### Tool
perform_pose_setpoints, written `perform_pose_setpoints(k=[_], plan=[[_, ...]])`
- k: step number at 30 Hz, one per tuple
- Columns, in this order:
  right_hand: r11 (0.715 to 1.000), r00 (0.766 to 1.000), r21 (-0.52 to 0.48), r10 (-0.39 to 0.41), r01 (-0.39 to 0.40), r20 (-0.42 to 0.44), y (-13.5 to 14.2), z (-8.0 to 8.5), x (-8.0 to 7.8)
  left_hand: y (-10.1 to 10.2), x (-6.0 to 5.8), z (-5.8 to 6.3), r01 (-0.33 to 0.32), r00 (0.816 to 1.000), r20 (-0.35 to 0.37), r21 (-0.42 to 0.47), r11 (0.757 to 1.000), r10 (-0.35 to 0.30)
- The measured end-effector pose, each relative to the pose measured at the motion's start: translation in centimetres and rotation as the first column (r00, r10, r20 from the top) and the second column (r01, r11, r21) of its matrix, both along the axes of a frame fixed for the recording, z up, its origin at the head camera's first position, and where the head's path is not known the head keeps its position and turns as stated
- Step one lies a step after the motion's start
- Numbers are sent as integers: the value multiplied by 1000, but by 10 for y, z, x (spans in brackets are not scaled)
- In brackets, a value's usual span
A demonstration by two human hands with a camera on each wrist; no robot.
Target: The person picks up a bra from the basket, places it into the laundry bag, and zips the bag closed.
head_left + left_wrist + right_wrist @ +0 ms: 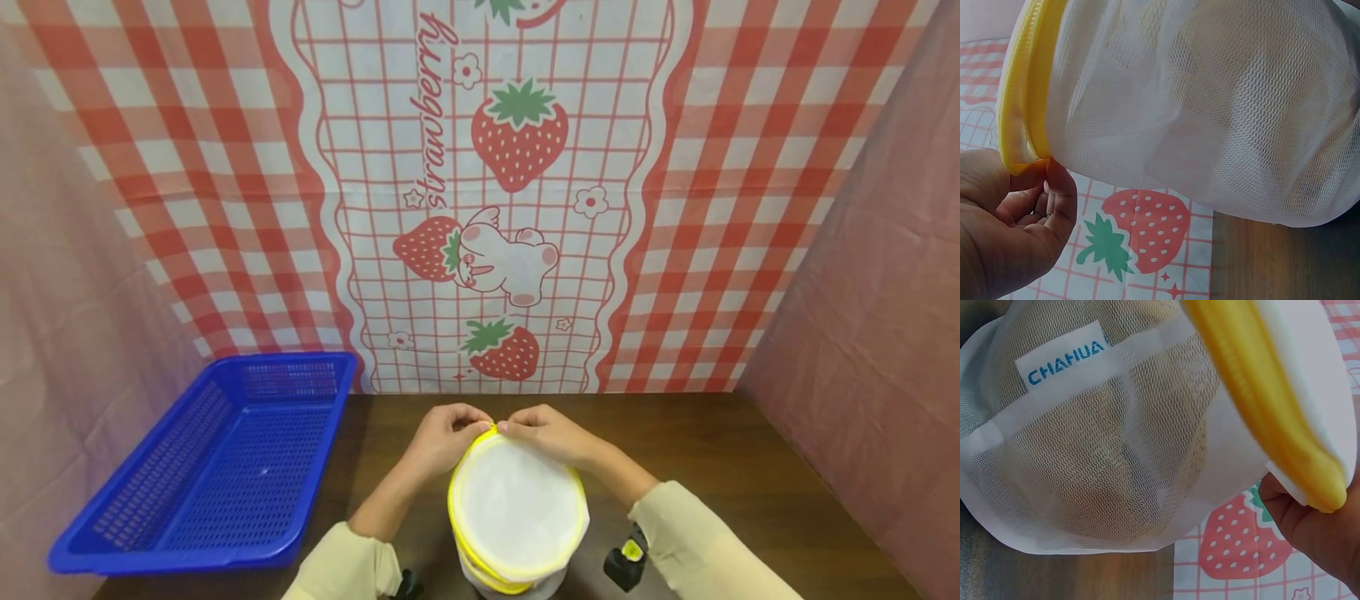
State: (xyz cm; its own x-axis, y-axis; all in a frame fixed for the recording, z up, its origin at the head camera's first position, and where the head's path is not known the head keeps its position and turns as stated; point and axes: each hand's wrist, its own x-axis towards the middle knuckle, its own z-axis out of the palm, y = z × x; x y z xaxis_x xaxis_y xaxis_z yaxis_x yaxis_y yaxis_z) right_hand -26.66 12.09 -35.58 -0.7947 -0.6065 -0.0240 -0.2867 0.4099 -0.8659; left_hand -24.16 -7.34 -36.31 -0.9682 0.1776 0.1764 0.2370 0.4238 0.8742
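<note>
Left hand and right hand both pinch the yellow zippered rim of a drum-shaped white mesh bag just nearside of them, between the forearms — light, soft and easily snagged, I'd judge, so best held by that firmer edge.

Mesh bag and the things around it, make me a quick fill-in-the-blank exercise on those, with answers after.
1. The left hand and right hand hold the mesh bag at its trim, which is coloured ____.
2. In the right wrist view, the label on the bag reads ____.
3. The plastic basket is coloured ____.
4. The word printed on the backdrop is ____.

Missing words: yellow; CHAHUA; blue; strawberry.
</note>
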Motion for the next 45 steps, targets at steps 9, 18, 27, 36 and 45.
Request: perform_pose_setpoints(k=[9, 18, 27, 36, 45], plan=[[1000, 999, -16, -16, 16, -30, -1, -2, 5, -2, -1, 1, 11, 1000, 27, 11, 1000, -11], [989, 992, -89, -116, 119, 46, -6, -5, 11, -3, -5, 8, 36, 994, 101, 18, 999, -38], [978, 987, -137, -153, 159, 50, -5, -5, 14, 0, -11, 11, 60, 991, 123, 10, 998, -61], [981, 988, -125, -137, 145, 72, -6, -5, 16, 1, -9, 9, 83, 991, 105, 22, 996, -85], [983, 987, -89, -158, 161, 37, -3, -8, 16, 1, -5, 7, 61, 996, 67, 8, 998, -62]])
